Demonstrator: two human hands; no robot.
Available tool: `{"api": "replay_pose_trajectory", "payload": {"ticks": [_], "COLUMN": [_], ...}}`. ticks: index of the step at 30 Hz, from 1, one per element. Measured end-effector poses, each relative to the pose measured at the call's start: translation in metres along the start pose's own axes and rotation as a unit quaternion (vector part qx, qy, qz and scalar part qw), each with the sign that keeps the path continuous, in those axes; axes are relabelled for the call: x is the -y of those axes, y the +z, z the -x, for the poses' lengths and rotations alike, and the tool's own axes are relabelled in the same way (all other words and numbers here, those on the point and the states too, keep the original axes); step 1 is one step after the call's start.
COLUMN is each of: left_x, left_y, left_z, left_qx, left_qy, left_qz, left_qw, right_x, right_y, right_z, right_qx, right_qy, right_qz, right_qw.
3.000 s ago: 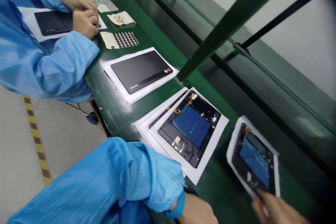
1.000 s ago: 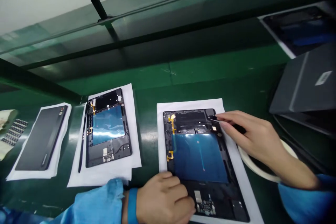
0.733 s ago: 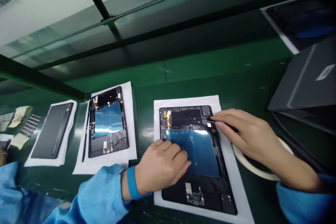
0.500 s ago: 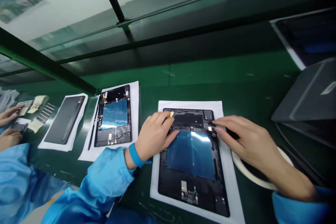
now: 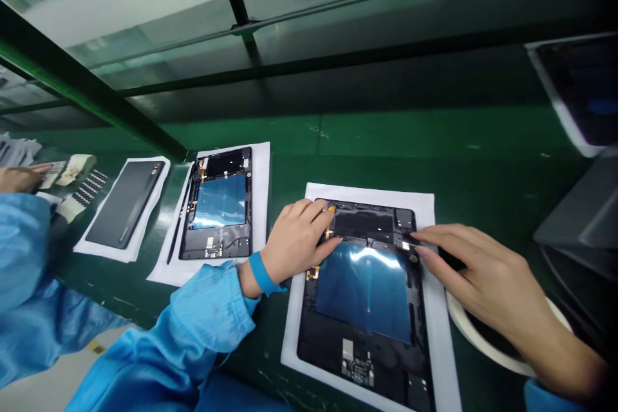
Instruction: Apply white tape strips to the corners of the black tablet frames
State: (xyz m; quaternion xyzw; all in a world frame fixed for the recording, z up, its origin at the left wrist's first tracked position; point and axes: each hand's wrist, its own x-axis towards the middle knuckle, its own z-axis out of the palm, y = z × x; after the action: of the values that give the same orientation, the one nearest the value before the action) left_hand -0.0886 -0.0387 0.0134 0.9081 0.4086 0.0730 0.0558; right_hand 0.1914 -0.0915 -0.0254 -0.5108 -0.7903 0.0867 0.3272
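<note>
An opened tablet (image 5: 362, 296) lies on a white sheet in front of me, its inner parts and blue-filmed battery facing up. My left hand (image 5: 302, 235) rests on its upper left side, fingers bent beside a gold flex cable and the thumb spread apart over the battery's top edge. At the upper right edge of the tablet, my right hand (image 5: 476, 270) has its thumb and index finger close together by a small white part. Whatever lies between those fingertips is too small to make out.
A second opened tablet (image 5: 224, 203) sits on paper to the left, with a thin black strip beside it. Farther left are a closed grey tablet (image 5: 126, 203), a sticker sheet (image 5: 89, 188) and a co-worker's hand (image 5: 22, 179). A cream ring (image 5: 487, 351) lies under my right wrist.
The view has shifted, so the bench things appear farther right. Both my hands stay at nearly the same places on the tablet. The co-worker's hands at left have moved.
</note>
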Motion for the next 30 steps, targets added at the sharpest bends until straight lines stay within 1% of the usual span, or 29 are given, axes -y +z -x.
{"api": "replay_pose_trajectory", "payload": {"ticks": [4,8,10,15,17,20,22,24,27,30], "left_x": [0.004,0.007,0.007,0.003,0.002,0.001,0.002,0.003,0.004,0.005], "left_y": [0.0,0.003,0.005,0.007,0.006,0.002,0.0,0.0,0.001,-0.001], "left_z": [0.001,0.001,0.001,0.001,-0.002,-0.007,-0.01,-0.01,-0.01,-0.013], "left_qx": [0.003,0.004,-0.001,-0.005,-0.008,-0.012,-0.015,-0.025,-0.034,-0.012], "left_qy": [0.009,-0.013,-0.025,-0.03,-0.054,-0.105,-0.122,-0.119,-0.102,-0.079], "left_qz": [0.023,0.077,0.093,0.102,0.13,0.2,0.227,0.222,0.16,0.086], "left_qw": [1.0,0.997,0.995,0.994,0.99,0.974,0.966,0.967,0.981,0.993], "right_x": [0.001,0.002,0.002,0.002,0.001,0.0,-0.001,-0.001,0.0,0.001], "right_y": [0.001,0.0,0.0,-0.001,0.0,0.0,-0.001,-0.001,-0.001,-0.001], "right_z": [0.0,0.001,0.002,0.002,0.002,0.003,0.003,0.003,0.001,0.0], "right_qx": [0.006,0.02,0.023,0.02,0.019,0.022,0.024,0.021,0.014,0.018], "right_qy": [0.004,0.014,0.011,0.006,0.008,0.012,0.007,-0.002,-0.005,0.003], "right_qz": [-0.006,-0.003,0.0,0.0,-0.002,0.0,0.003,0.004,0.006,0.009], "right_qw": [1.0,1.0,1.0,1.0,1.0,1.0,1.0,1.0,1.0,1.0]}}
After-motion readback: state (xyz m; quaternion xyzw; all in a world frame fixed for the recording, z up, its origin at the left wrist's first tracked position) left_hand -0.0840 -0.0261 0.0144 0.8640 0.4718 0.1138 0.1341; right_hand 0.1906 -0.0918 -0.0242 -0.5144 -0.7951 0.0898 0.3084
